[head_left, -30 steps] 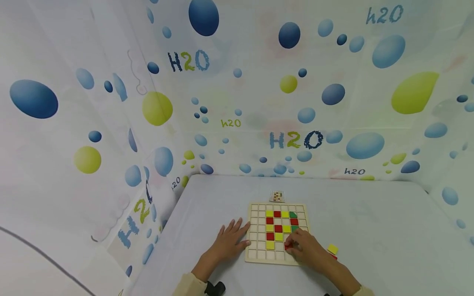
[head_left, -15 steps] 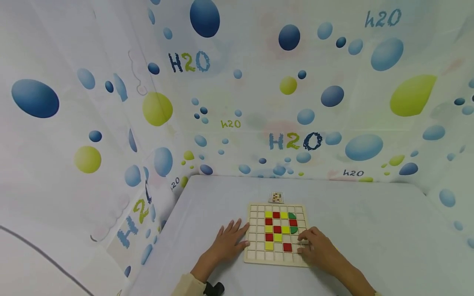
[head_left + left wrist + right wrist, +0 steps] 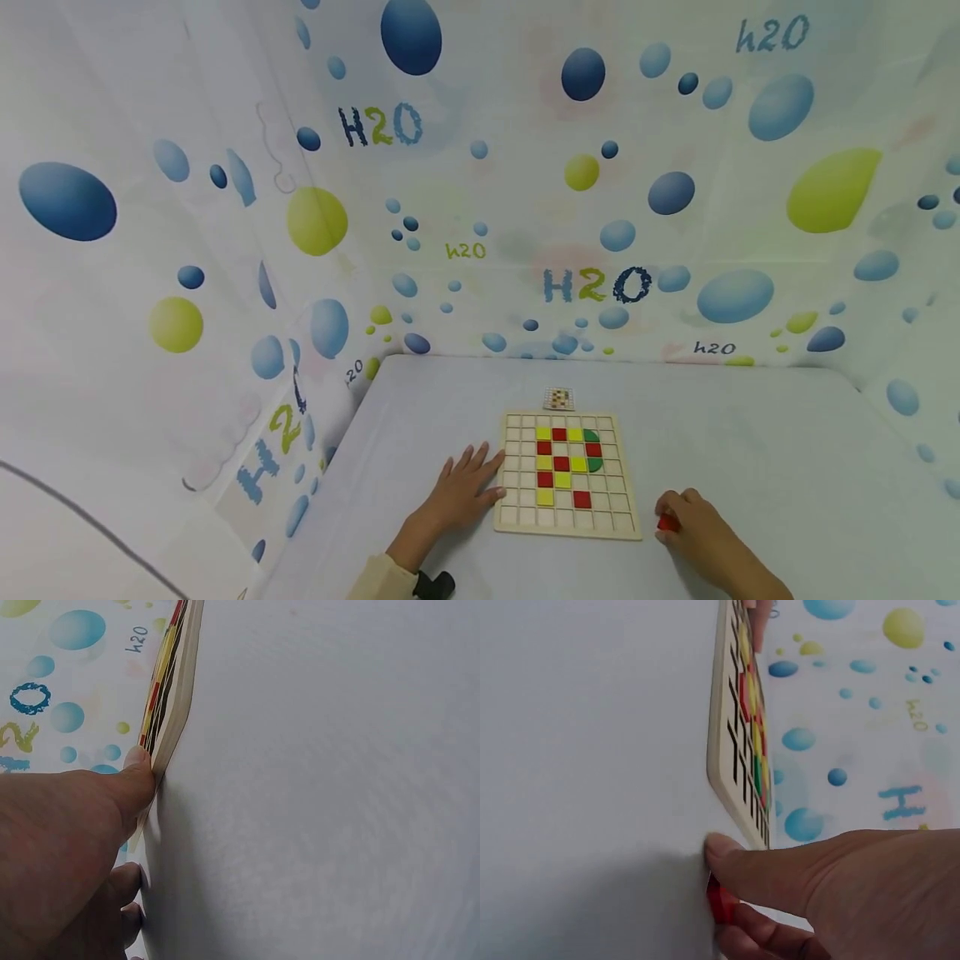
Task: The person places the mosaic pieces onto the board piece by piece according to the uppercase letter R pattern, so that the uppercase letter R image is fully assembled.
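Observation:
A pale wooden grid board (image 3: 525, 517) lies on the table, with red, yellow and green tiles set in some of its squares. My left hand (image 3: 467, 487) rests at the board's left edge, fingers spread; in the left wrist view the thumb (image 3: 137, 769) touches that edge. Right of the board, my right hand (image 3: 697, 529) is down at the tabletop, pinching a red tile (image 3: 668, 522) between thumb and fingers. The right wrist view shows this red tile (image 3: 721, 902) tilted up under the thumb. Whatever lies beneath the palm is hidden.
A small card (image 3: 558, 398) with a coloured grid pattern lies just behind the board. White cloth covers the table (image 3: 750, 442). A curtain (image 3: 480, 183) printed with bubbles and H2O lettering stands behind and on the left.
My right hand has left the red tile in the board's lower part and moved right, off the board, to the loose tiles, where it now pinches a red one. The left hand stays put.

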The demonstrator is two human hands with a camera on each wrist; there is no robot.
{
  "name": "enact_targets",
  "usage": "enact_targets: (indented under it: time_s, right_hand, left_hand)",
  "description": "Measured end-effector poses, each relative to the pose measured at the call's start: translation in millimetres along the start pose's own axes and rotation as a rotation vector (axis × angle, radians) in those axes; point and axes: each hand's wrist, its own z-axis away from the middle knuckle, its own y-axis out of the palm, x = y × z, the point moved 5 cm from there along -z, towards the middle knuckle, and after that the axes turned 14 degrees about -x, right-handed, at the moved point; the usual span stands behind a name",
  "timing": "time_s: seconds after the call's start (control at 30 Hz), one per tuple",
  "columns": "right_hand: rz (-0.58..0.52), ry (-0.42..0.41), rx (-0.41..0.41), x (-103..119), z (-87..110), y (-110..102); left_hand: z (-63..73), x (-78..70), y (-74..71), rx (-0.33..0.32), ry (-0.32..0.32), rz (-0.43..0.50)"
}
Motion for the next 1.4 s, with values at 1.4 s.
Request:
enact_targets:
  time_s: [1.4]
  right_hand:
    - [-0.13, -0.275, 0.024, 134.9, -20.8, 62.4]
  left_hand:
    - [-1.0, 2.1, 1.3, -0.001, 0.009, 0.006]
